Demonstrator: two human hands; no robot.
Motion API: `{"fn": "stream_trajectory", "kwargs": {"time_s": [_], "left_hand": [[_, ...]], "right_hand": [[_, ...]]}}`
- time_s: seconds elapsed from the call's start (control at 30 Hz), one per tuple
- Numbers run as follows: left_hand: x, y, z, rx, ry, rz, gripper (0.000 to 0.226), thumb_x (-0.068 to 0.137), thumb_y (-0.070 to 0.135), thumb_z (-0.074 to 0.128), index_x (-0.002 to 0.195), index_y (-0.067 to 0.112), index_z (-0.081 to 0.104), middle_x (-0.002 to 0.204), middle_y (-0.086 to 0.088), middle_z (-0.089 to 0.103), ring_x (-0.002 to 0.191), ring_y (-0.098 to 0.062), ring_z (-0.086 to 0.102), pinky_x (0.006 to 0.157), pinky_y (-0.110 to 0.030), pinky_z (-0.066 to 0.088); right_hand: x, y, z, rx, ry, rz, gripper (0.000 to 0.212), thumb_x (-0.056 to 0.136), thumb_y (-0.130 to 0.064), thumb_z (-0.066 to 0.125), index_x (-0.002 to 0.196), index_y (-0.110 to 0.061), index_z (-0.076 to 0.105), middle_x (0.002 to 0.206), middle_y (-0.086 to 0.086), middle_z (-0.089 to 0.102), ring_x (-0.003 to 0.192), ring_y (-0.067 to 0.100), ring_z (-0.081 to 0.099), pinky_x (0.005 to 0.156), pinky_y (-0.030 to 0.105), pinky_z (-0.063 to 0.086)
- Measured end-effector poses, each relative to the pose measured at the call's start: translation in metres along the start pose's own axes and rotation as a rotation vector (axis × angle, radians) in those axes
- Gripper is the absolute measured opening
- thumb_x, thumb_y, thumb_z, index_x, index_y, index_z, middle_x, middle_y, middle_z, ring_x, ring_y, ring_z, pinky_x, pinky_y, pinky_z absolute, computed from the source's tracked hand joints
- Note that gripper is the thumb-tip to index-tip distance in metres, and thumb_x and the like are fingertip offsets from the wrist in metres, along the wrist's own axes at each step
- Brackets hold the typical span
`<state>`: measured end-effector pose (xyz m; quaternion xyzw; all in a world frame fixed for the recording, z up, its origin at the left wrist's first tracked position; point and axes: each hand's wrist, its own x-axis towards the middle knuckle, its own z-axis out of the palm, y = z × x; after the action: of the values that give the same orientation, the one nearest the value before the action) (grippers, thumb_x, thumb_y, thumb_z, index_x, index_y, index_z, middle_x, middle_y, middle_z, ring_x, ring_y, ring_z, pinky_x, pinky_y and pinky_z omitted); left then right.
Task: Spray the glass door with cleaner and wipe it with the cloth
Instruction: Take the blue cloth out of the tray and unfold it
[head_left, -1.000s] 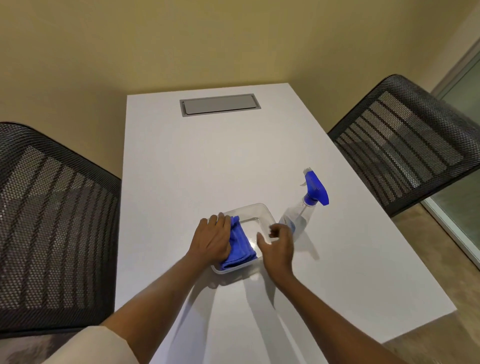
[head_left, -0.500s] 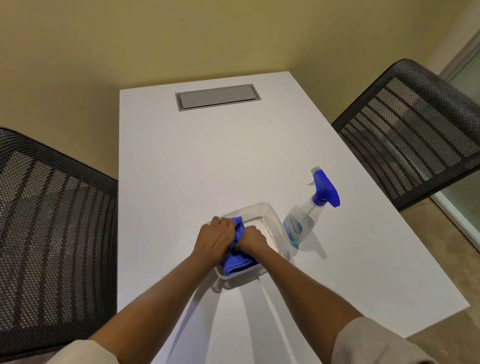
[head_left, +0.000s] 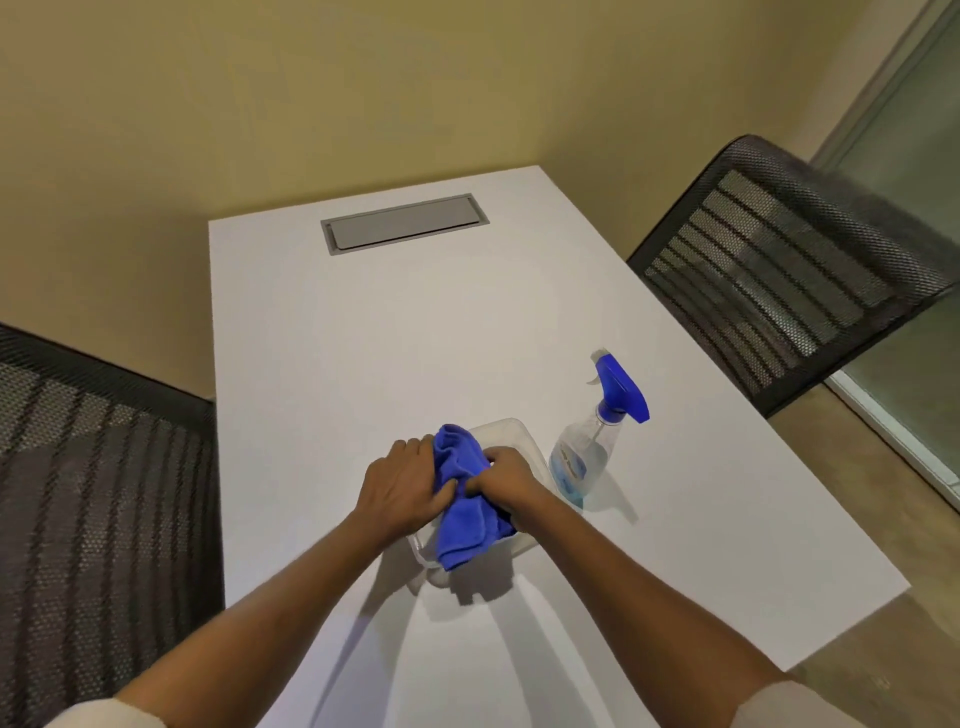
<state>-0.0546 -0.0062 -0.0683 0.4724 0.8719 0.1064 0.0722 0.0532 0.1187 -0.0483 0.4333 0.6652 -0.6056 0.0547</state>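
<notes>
Your left hand (head_left: 402, 486) and right hand (head_left: 501, 480) both grip the cloth (head_left: 465, 512) over the tub (head_left: 511, 434); the spray bottle (head_left: 589, 447) stands just beside it, toward the table's (head_left: 363, 338) right edge.

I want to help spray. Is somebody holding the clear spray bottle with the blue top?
No, the clear spray bottle with the blue top stands alone on the white table.

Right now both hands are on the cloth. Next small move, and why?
Probably free the right hand and reach for the spray bottle: the blue cloth is already lifted above the clear tub, the left hand grips it too, and the bottle stands untouched just right.
</notes>
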Motion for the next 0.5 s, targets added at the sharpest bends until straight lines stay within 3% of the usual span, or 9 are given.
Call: {"fn": "stream_trajectory", "kwargs": {"time_s": [0.1,0.2,0.33,0.4,0.5], "left_hand": [[-0.001,-0.001,-0.019,-0.176,0.052,0.051,0.073,0.08,0.073,0.036,0.127,0.018,0.045,0.114,-0.004,0.062,0.098,-0.024,0.058,0.076,-0.036,0.05],[-0.002,0.012,-0.042,-0.343,0.066,0.085,0.101,0.074,0.084,0.032,0.141,0.009,0.036,0.136,-0.01,0.053,0.118,-0.026,0.053,0.094,-0.036,0.043],[-0.003,0.033,-0.067,-0.533,0.099,0.162,0.112,0.071,0.09,0.032,0.147,0.008,0.026,0.147,-0.005,0.039,0.129,-0.017,0.041,0.105,-0.032,0.033],[-0.005,0.047,-0.078,-0.621,0.115,0.2,0.104,0.072,0.09,0.031,0.145,0.015,0.031,0.144,0.004,0.037,0.127,-0.012,0.039,0.106,-0.032,0.032],[-0.013,0.078,-0.096,-0.711,0.146,0.257,0.06,0.077,0.084,0.038,0.12,0.043,0.044,0.123,0.002,0.054,0.111,-0.015,0.051,0.093,-0.034,0.042]], "right_hand": [[-0.022,-0.013,-0.016,0.081,-0.004,-0.047,0.033,0.071,0.0,0.064,0.105,-0.001,0.063,0.09,0.012,0.065,0.081,0.025,0.063,0.075,0.037,0.055],[-0.048,-0.024,-0.03,0.159,-0.018,-0.105,0.028,0.074,0.0,0.064,0.1,-0.008,0.062,0.091,0.01,0.065,0.082,0.024,0.065,0.075,0.035,0.057],[-0.09,-0.031,-0.052,0.201,-0.035,-0.216,0.027,0.076,0.003,0.061,0.101,-0.006,0.06,0.09,0.01,0.064,0.079,0.021,0.063,0.075,0.032,0.057],[-0.115,-0.031,-0.065,0.22,-0.046,-0.272,0.027,0.074,0.007,0.058,0.096,-0.008,0.059,0.086,0.008,0.062,0.076,0.019,0.061,0.07,0.03,0.055],[-0.159,-0.025,-0.087,0.249,-0.033,-0.362,0.029,0.07,0.01,0.056,0.092,-0.009,0.058,0.082,0.008,0.06,0.073,0.019,0.059,0.07,0.032,0.053]]}}
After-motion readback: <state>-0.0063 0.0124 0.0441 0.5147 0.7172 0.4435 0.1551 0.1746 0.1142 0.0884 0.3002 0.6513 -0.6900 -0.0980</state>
